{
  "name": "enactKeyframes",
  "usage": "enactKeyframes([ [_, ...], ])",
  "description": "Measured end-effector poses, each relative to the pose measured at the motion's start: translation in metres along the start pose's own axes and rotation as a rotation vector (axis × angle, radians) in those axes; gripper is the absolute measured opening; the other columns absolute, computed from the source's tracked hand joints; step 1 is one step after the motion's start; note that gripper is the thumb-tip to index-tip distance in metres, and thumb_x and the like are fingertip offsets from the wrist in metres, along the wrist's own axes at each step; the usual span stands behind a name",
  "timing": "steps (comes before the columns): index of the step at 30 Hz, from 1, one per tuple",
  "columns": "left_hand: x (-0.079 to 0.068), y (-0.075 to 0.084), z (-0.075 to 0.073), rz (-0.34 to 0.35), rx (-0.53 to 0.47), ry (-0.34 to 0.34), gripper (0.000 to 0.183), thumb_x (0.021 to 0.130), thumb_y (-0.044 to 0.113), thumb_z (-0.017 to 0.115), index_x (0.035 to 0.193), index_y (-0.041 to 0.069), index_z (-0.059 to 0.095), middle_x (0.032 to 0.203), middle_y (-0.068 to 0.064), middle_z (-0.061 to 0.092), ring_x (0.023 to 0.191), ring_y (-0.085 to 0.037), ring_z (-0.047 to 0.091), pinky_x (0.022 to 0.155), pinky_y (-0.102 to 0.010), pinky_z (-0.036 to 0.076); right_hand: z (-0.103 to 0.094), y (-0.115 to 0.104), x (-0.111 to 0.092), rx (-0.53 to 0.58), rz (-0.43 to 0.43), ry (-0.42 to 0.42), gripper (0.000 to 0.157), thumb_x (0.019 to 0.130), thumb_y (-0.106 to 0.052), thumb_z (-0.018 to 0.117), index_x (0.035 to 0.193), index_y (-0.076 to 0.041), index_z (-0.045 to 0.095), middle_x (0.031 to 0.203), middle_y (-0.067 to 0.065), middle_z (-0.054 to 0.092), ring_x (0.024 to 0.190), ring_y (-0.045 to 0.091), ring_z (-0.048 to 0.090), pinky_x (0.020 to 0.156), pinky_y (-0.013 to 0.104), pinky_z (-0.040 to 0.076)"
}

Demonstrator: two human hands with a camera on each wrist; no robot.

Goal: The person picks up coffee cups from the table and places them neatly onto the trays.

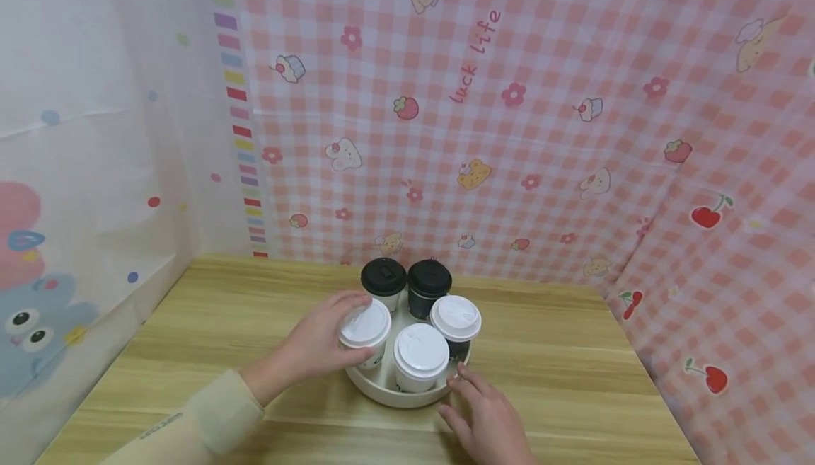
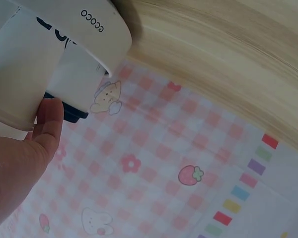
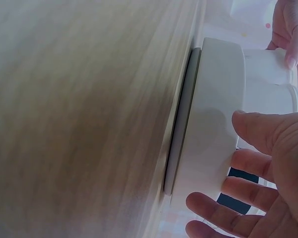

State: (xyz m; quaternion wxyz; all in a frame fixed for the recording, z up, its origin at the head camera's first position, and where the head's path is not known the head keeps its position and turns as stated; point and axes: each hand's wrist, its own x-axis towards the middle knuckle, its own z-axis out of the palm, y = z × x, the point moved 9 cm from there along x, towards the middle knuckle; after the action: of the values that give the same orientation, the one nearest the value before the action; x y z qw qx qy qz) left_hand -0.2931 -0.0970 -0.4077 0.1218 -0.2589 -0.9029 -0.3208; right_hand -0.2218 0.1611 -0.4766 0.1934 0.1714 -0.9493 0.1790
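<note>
My left hand (image 1: 310, 347) holds a white-lidded paper cup (image 1: 366, 323) at the left of a round white tray (image 1: 396, 399), thumb in front and fingers behind. In the left wrist view, the fingertips lie at the lid end of the pale cup (image 2: 20, 74). Spread, loosely bent fingers of my right hand (image 1: 489, 415) are at the tray's front right rim; the right wrist view has them beside the tray wall (image 3: 213, 114). Also on the tray are a front white-lidded cup (image 1: 422, 352), a black cup with white lid (image 1: 456, 318) and two black-lidded cups (image 1: 384, 277) at the back.
The tray stands on a wood-grain table (image 1: 541, 359). Behind the table and along its right side hangs a pink checked cloth (image 1: 382, 189). A white cloth with cartoon figures (image 1: 127, 168) borders the left side.
</note>
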Motion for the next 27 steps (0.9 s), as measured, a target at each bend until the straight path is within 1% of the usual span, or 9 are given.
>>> enactKeyframes([
  [7, 0.001, -0.003, 0.004, -0.005, 0.014, 0.0, 0.077, 0.077, 0.032, 0.094, 0.143, 0.004, 0.063, 0.148, -0.016, 0.063, 0.134, -0.036, 0.064, 0.112, -0.055, 0.055, 0.0, 0.0, 0.0, 0.001, -0.001, 0.003, 0.041, 0.086, -0.035, 0.088, 0.121, -0.016, 0.079, 0.138, 0.007, 0.074, 0.115, 0.029, 0.076, 0.094, 0.049, 0.063],
  [11, 0.003, -0.005, 0.006, -0.013, 0.015, -0.002, 0.077, 0.077, 0.032, 0.094, 0.142, 0.004, 0.064, 0.147, -0.015, 0.064, 0.133, -0.035, 0.065, 0.112, -0.054, 0.055, -0.002, -0.001, -0.001, 0.005, -0.019, 0.022, 0.041, 0.085, -0.034, 0.089, 0.12, -0.015, 0.079, 0.137, 0.007, 0.074, 0.115, 0.028, 0.076, 0.094, 0.048, 0.063],
  [15, 0.003, -0.007, 0.011, -0.033, 0.009, -0.024, 0.077, 0.077, 0.031, 0.094, 0.142, 0.005, 0.064, 0.148, -0.015, 0.063, 0.133, -0.036, 0.065, 0.112, -0.054, 0.055, -0.003, -0.002, -0.001, -0.002, -0.035, 0.042, 0.042, 0.084, -0.033, 0.09, 0.119, -0.015, 0.08, 0.135, 0.007, 0.075, 0.114, 0.027, 0.076, 0.094, 0.047, 0.063],
  [19, 0.003, -0.01, 0.015, -0.061, -0.007, -0.052, 0.077, 0.078, 0.031, 0.094, 0.143, 0.005, 0.063, 0.152, -0.018, 0.06, 0.138, -0.038, 0.062, 0.114, -0.056, 0.053, -0.002, -0.001, -0.001, -0.011, -0.039, 0.041, 0.042, 0.083, -0.033, 0.09, 0.12, -0.015, 0.08, 0.135, 0.007, 0.075, 0.114, 0.028, 0.076, 0.094, 0.047, 0.063],
  [27, 0.004, -0.013, 0.019, -0.089, 0.001, -0.066, 0.078, 0.079, 0.032, 0.094, 0.145, 0.005, 0.062, 0.154, -0.018, 0.059, 0.14, -0.038, 0.06, 0.116, -0.056, 0.052, 0.0, -0.001, -0.001, -0.013, -0.027, 0.037, 0.043, 0.084, -0.033, 0.09, 0.121, -0.015, 0.079, 0.136, 0.008, 0.074, 0.113, 0.028, 0.076, 0.094, 0.047, 0.063],
])
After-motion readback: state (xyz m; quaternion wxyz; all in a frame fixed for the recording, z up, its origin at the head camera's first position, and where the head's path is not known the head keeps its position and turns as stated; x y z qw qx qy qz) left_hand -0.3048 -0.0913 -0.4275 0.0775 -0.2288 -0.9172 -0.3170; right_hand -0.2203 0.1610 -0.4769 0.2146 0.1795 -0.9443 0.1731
